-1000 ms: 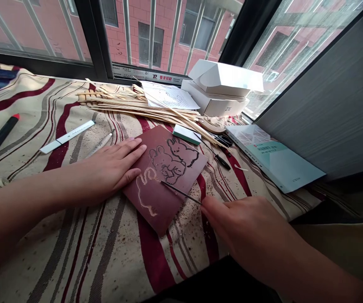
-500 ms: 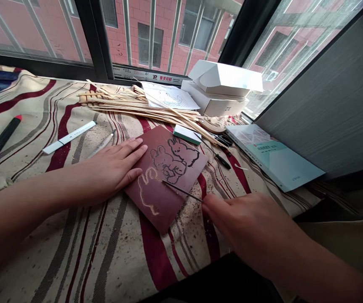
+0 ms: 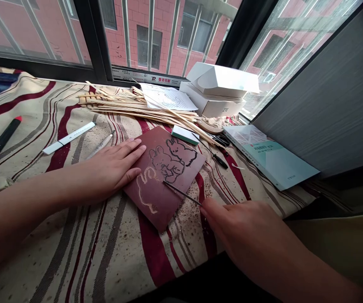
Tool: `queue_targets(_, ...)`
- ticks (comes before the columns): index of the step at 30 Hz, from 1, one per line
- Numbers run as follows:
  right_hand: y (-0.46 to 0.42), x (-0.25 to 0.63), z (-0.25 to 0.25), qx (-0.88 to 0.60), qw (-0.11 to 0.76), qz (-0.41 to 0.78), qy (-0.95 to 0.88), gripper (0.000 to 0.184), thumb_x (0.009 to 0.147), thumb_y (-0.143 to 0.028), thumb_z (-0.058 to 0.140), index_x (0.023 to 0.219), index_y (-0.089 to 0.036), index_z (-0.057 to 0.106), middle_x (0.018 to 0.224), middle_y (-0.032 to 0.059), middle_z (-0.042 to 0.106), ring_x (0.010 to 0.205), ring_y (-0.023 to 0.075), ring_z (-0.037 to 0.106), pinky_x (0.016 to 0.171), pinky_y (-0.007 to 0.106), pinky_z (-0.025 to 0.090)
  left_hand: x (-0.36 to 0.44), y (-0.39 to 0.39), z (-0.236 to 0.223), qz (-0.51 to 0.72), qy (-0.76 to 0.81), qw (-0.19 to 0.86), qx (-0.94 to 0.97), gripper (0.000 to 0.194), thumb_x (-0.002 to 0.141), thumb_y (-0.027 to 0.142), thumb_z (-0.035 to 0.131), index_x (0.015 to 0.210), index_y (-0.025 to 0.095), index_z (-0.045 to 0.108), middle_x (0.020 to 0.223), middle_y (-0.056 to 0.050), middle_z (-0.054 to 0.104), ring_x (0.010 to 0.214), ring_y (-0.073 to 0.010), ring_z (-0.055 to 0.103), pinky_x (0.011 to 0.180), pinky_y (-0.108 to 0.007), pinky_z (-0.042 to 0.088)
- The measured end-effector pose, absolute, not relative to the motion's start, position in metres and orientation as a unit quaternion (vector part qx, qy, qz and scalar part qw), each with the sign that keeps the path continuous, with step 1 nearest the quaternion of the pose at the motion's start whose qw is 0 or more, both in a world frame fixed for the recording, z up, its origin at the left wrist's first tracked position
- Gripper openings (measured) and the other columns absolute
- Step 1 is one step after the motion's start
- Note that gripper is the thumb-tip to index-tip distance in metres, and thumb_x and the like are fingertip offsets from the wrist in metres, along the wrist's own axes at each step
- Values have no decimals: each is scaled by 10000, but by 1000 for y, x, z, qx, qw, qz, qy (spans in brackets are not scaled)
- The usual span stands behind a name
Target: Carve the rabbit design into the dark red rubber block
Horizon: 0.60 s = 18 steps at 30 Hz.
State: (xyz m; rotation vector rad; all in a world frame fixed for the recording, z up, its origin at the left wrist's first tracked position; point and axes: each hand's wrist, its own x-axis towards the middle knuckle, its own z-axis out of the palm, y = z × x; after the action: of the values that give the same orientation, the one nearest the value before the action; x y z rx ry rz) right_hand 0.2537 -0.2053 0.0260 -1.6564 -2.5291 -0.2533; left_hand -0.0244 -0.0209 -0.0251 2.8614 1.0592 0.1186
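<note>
Left hand (image 3: 112, 168) lies flat, fingers released, on the dark red rectangular carving board (image 3: 184, 185) near the striped cloth's (image 3: 112, 252) front edge; right hand (image 3: 244, 235) grasps a thin steel carving tool (image 3: 181, 193), grip partly hidden.

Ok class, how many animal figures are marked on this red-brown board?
3 on the red-brown board: a dark-outlined figure at the top, another dark-outlined one just below it, and a pale carved outline at the lower left.
</note>
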Motion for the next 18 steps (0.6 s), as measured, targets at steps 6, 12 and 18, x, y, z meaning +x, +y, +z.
queue_targets(6,-207,255,24,-544,58,-91,-832,195,765,-16,513,724,-206,524,442,-33,558,330,138,440,457,328,136,-23,-21,-26,35,350,40,935,816,1063,662,91,1692,182,291,1779,-105,220,1622,-336,278,1308,-506,266)
queue_targets(12,-201,256,23,-541,50,-96,-834,186,820,-40,523,733,-204,525,447,-33,561,341,134,436,469,333,131,-20,-22,-22,17,361,55,931,804,1064,648,120,1692,174,284,1784,-108,196,1623,-358,268,1310,-533,260)
queue_targets(18,-196,258,26,-531,42,-96,-841,186,875,-90,529,732,-209,526,436,-35,542,333,137,402,467,332,126,-18,-25,-16,1,362,68,930,794,1066,625,143,1694,155,270,1785,-115,178,1634,-354,239,1310,-535,257)
